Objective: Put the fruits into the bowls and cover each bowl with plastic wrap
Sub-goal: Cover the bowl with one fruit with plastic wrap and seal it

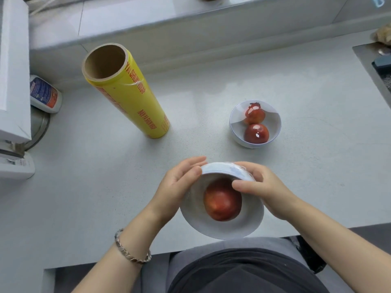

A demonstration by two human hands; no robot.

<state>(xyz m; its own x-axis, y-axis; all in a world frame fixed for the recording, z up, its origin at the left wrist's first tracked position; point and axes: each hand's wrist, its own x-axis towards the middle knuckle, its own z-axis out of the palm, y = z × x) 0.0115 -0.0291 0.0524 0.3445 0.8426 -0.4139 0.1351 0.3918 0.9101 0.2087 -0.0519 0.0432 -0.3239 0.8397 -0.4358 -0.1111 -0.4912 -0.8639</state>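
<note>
A white bowl (222,228) with one red fruit (222,201) inside is tilted toward me above the counter's front edge, with clear plastic wrap stretched over its mouth. My left hand (179,187) grips the bowl's left rim and my right hand (260,187) grips the right rim, thumb pressing on the wrap. A second white bowl (237,127) stands farther back on the right, holding two red fruits (256,133) under tight plastic wrap. A tall yellow roll of plastic wrap (129,96) stands upright at the back left.
The grey counter (105,176) runs to a raised ledge at the back. A white bottle (45,95) and a white appliance (12,81) sit at the far left. A dark sink area (378,68) lies at the far right.
</note>
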